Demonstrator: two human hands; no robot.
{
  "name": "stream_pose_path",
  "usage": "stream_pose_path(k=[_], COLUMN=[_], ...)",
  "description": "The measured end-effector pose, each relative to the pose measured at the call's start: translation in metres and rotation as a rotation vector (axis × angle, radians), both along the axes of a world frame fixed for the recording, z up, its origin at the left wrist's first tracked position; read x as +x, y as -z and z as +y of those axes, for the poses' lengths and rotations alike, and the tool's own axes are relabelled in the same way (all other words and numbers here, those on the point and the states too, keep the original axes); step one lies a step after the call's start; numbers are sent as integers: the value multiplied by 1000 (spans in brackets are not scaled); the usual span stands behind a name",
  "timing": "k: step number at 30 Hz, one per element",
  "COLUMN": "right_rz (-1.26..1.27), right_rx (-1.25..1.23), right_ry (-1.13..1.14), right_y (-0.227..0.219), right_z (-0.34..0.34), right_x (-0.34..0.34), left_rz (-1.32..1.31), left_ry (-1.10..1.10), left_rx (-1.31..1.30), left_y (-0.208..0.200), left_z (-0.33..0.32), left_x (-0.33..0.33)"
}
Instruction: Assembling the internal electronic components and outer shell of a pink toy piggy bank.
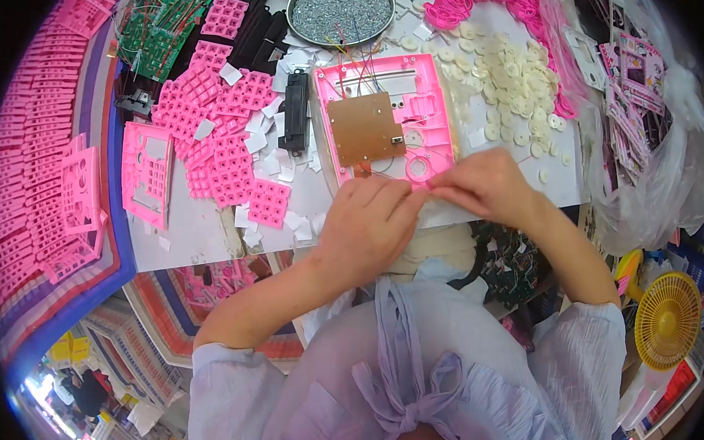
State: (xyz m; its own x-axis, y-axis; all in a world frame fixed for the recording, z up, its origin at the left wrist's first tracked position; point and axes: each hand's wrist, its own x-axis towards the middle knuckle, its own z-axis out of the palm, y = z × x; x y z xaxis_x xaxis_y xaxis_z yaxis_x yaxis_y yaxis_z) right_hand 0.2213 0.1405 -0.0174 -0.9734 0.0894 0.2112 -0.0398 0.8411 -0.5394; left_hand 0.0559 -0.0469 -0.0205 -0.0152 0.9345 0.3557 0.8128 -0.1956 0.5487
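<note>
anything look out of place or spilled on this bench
Mostly the white squares: they lie strewn around the pink keypads, a couple on top, which looks untidy. One off-white disc also sits apart from its heap, near the front edge of the table. No damage shows clearly on the open pink casing.
</note>
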Motion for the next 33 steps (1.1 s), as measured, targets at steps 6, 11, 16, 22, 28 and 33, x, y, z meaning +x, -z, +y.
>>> stream_pose_path(k=[6,11,16,22,28,33], right_rz=[139,165,23,-468,-134,-271], right_rx=[-63,-140,175,352,-116,178], right_ry=[80,117,181,180,280,397], right_y=[15,32,24,-15,-55,-30], right_z=[-7,-4,-20,-44,12,23], right_x=[8,24,39,43,-53,-132], left_rz=[-6,105,187,421,489,-189], left_ry=[58,83,88,128,153,117], left_rx=[-28,-34,-85,-141,-91,-213], left_y=[9,3,0,-3,-4,-17], left_z=[0,8,10,9,10,16], left_x=[-7,-6,-4,1,-5,-25])
